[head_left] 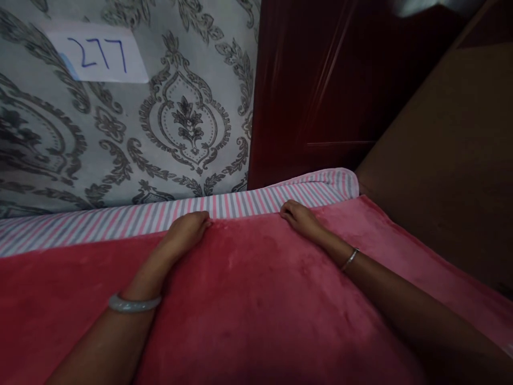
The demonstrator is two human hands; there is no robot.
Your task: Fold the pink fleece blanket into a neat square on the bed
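Both hands lie at the far edge of a red blanket [256, 299] spread over a bed. The left hand [186, 231] is curled, fingers bent onto the blanket's edge; whether it pinches the cloth I cannot tell. The right hand [300, 216] also rests there, fingers tucked at the hem (grip unclear). Just beyond is a striped sheet [120, 219]. A pale bangle [134, 303] circles the left wrist, a thin bracelet [349, 259] the right. Behind: patterned wallpaper [180, 117] bearing a label [98, 53] reading 277, and a dark door [320, 85].

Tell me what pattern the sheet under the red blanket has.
Pink, grey and white stripes on the sheet, seen in the head view beyond the red blanket.
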